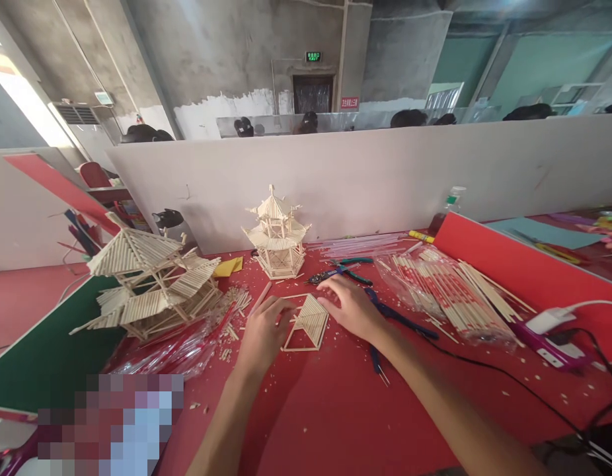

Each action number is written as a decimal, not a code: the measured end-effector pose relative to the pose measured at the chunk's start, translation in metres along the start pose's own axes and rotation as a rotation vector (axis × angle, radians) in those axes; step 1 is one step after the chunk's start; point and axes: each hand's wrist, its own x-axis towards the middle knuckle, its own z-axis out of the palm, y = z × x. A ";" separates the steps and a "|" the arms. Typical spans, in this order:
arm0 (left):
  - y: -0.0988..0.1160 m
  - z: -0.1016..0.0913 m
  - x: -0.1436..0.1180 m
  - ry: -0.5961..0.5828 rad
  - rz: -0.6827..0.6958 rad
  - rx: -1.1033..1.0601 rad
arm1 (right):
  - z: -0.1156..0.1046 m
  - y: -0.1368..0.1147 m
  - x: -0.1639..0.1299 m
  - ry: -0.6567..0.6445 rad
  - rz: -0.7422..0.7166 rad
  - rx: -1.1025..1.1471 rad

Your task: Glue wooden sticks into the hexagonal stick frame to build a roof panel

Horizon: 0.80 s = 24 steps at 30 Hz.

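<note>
A flat hexagonal frame of thin wooden sticks [316, 330] lies on the red tabletop, part of it filled with sticks laid side by side. My left hand [266, 327] has its fingers curled at the frame's left side, covering that corner. On the opposite side, my right hand [353, 307] is open, with thumb and forefinger apart and the thumb by the upper right edge. Behind the frame stands a small stick pagoda [277, 241] with two roofs. A larger stick pavilion model [157, 284] is tilted at the left.
Cutting pliers [330, 273] lie behind my right hand. To the right are a blue-handled tool [405, 317], bundled sticks in plastic [449, 291] and a purple power strip [548, 347] with cables. Stick offcuts [231, 324] litter the left. A pale partition [365, 178] closes the back.
</note>
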 end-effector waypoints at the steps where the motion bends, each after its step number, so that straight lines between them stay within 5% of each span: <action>1: -0.003 0.000 0.000 -0.010 -0.019 0.013 | -0.006 0.010 0.000 0.008 0.031 -0.049; 8: -0.028 0.003 -0.001 -0.067 -0.089 0.065 | -0.027 0.065 -0.001 -0.019 0.125 -0.142; 18: -0.033 0.019 -0.004 -0.212 -0.144 0.032 | 0.014 -0.013 -0.008 -0.272 -0.282 -0.011; 24: -0.030 0.025 -0.007 -0.245 -0.171 0.084 | 0.024 -0.016 -0.011 -0.356 -0.357 -0.039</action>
